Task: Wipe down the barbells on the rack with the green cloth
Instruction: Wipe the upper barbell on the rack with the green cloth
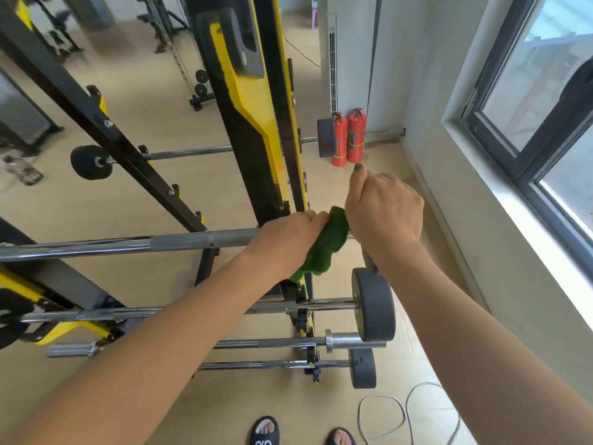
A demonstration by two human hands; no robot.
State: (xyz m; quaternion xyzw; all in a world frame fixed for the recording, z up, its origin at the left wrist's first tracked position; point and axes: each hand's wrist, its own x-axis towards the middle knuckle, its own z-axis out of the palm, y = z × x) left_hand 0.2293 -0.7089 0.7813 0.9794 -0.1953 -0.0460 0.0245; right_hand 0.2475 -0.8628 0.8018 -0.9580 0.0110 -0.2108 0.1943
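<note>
1. Fingers of the left hand (290, 234) are curled over the green cloth (325, 244), clamping it round the top barbell (179, 242); the fingertips are hidden behind the bar.
2. Fingers of the right hand (385, 216) are curled in a fist just beside the cloth, at the bar's right end, thumb raised. What they grip is hidden under the hand; judged to be the bar or its end, steadying it.
3. Cloth sits between the two hands, wrapped on the bar with a loose tail hanging below. It touches the left hand and nearly meets the right.
4. Key relation: the bar's long axis runs left to right across the view. Bare shaft lies to the left of the left hand, so the next wipe is judged to run leftward along that axis. Left hand is the working hand.
5. Count, barbells on the rack (266, 130): one in hand, three lower ones (272, 306) near the feet, and at least one more bar beyond the uprights. Five seen; more may be hidden.
6. Count, other: one cloth, two red fire extinguishers (348, 139) by the wall, one coiled cable (407, 409) on the floor.
7. Progress, judged: top bar under way, lower bars not yet reached.
</note>
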